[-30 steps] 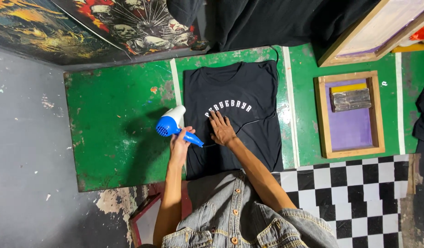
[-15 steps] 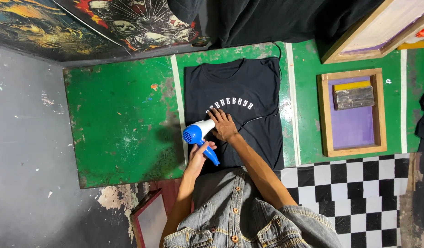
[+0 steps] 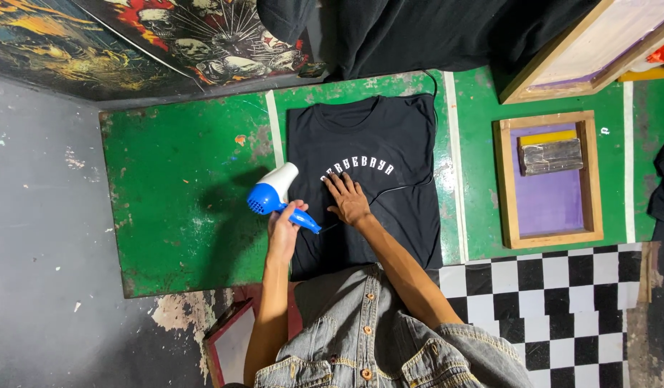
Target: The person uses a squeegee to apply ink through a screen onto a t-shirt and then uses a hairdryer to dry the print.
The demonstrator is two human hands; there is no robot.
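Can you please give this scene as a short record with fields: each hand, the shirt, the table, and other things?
left hand: holds blue and white hair dryer by its handle
right hand: flat on black T-shirt, just below its white print
T-shirt: spread on green table
cord: black, lies across the shirt
beside: wooden screen frame with a squeegee inside

— What carries it all?
— A worn green-painted table (image 3: 181, 201) with white stripes; a black cotton T-shirt (image 3: 368, 129) lies flat on it.
— And beside it?
— A wooden-framed purple printing screen (image 3: 551, 208), holding what may be a squeegee (image 3: 550, 155)
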